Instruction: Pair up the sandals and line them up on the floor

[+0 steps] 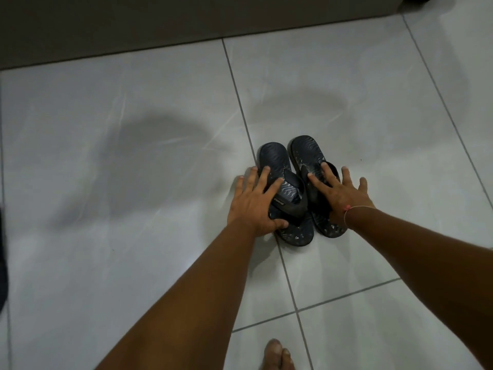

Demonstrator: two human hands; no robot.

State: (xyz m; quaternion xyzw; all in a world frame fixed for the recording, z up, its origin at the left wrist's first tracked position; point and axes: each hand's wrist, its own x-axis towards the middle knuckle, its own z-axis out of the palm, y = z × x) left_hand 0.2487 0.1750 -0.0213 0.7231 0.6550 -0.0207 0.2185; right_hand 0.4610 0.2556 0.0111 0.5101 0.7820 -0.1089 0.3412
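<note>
Two dark flip-flop sandals lie side by side on the pale tiled floor, toes pointing away from me. My left hand (253, 201) rests on the left sandal (274, 158), fingers spread over its strap and thumb hooked at its near side. My right hand (338, 193) lies flat with spread fingers on the right sandal (304, 150), covering its strap. The heels of both sandals show whitish scuffs below my hands.
A dark wall base (106, 28) runs along the far edge of the floor. A dark object (3, 263) sits at the left edge. My bare foot (277, 356) shows at the bottom. Grey tiled floor (133, 156) stretches to both sides.
</note>
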